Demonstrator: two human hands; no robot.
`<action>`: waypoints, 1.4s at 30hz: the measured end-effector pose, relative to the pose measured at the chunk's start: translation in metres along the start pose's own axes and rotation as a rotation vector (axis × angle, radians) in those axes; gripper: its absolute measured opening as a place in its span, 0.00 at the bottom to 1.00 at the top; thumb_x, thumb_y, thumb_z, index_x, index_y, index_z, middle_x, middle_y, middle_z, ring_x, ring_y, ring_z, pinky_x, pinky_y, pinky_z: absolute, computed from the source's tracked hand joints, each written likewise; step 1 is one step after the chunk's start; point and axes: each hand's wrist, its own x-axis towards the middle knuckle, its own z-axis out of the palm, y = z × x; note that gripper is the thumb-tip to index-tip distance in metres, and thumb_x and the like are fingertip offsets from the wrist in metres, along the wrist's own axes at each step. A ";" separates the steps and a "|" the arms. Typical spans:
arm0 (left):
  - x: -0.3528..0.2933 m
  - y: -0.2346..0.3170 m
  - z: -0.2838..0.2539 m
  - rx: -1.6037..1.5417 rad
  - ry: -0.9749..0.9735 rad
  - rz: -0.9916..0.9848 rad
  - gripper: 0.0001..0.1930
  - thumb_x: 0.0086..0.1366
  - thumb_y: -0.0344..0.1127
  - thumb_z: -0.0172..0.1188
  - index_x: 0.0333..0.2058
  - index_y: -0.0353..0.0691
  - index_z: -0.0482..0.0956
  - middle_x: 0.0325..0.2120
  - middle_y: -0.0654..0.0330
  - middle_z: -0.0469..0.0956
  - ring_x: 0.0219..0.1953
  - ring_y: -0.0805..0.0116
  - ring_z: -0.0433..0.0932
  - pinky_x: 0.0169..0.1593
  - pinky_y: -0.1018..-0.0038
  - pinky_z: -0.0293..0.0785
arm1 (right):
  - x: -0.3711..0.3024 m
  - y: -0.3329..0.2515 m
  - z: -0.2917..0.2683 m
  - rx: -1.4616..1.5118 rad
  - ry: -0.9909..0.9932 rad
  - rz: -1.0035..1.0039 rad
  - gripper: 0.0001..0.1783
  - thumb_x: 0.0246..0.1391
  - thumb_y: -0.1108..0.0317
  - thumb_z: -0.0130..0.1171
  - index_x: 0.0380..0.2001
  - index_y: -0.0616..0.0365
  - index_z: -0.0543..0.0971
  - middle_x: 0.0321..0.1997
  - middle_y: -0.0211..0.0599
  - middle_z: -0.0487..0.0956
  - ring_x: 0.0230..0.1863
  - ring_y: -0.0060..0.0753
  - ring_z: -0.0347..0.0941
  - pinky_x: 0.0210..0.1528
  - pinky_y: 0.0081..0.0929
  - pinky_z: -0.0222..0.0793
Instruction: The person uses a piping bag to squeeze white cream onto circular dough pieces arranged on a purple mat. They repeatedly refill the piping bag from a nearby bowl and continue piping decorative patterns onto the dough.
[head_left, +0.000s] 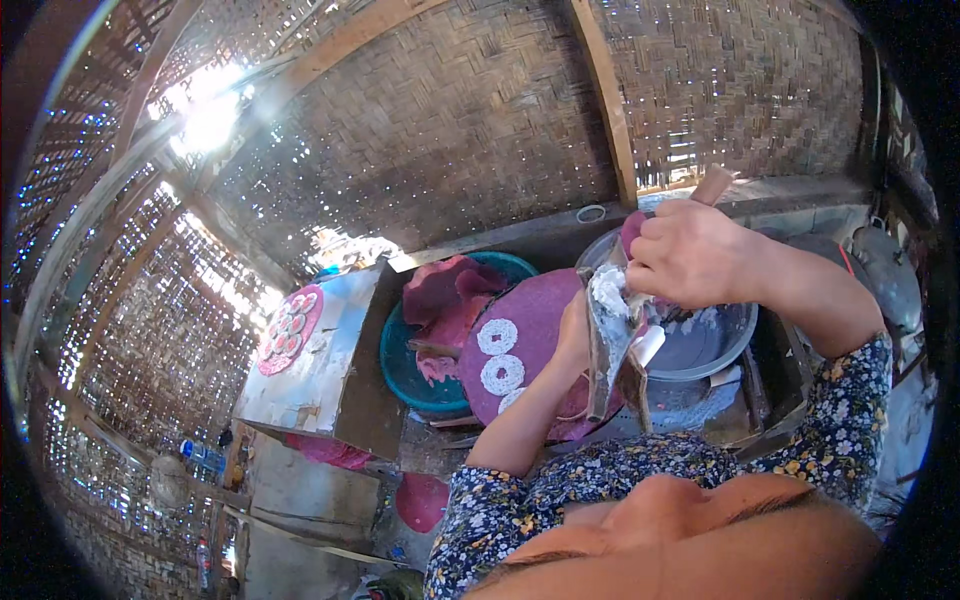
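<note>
Purple disc (530, 320) beside left grip (573, 335), right grip (688, 255) near grey basin (712, 345), closure of both unclear, woven wall (450, 130)

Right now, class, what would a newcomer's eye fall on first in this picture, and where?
Probably the purple disc with white rings, near the middle. Sunlight glares through the woven wall at upper left. Left of the disc, a teal basin holds crumpled reddish pieces, and the person's right hand is raised right of centre.

Matt disc (545, 312); plastic basin (700, 373); rough woven wall (450, 130)
</note>
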 end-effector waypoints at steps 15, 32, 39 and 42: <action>-0.011 0.052 0.022 0.952 0.174 0.892 0.16 0.51 0.33 0.62 0.39 0.36 0.70 0.33 0.61 0.71 0.37 0.65 0.70 0.41 0.71 0.67 | -0.075 -0.056 0.091 1.243 0.421 1.219 0.08 0.49 0.68 0.56 0.30 0.61 0.73 0.23 0.26 0.72 0.27 0.14 0.66 0.30 0.15 0.62; 0.024 -0.009 0.025 0.096 0.079 0.340 0.20 0.48 0.32 0.60 0.42 0.37 0.71 0.39 0.57 0.74 0.42 0.65 0.73 0.45 0.69 0.72 | -0.070 -0.057 0.082 0.367 0.570 1.214 0.13 0.35 0.65 0.66 0.26 0.59 0.77 0.22 0.38 0.77 0.22 0.34 0.74 0.25 0.26 0.67; 0.074 -0.028 -0.019 -0.588 -0.385 0.421 0.21 0.58 0.40 0.52 0.47 0.35 0.65 0.42 0.49 0.71 0.42 0.55 0.73 0.44 0.65 0.74 | -0.075 -0.078 0.081 0.200 0.498 0.928 0.13 0.34 0.65 0.66 0.25 0.57 0.77 0.19 0.36 0.74 0.21 0.38 0.71 0.24 0.29 0.65; 0.088 -0.035 -0.026 0.089 -0.264 0.651 0.22 0.55 0.40 0.55 0.46 0.35 0.67 0.39 0.53 0.73 0.41 0.59 0.74 0.43 0.67 0.73 | -0.080 -0.077 0.076 0.669 0.494 1.089 0.13 0.34 0.64 0.67 0.25 0.57 0.78 0.21 0.37 0.75 0.23 0.37 0.73 0.26 0.27 0.67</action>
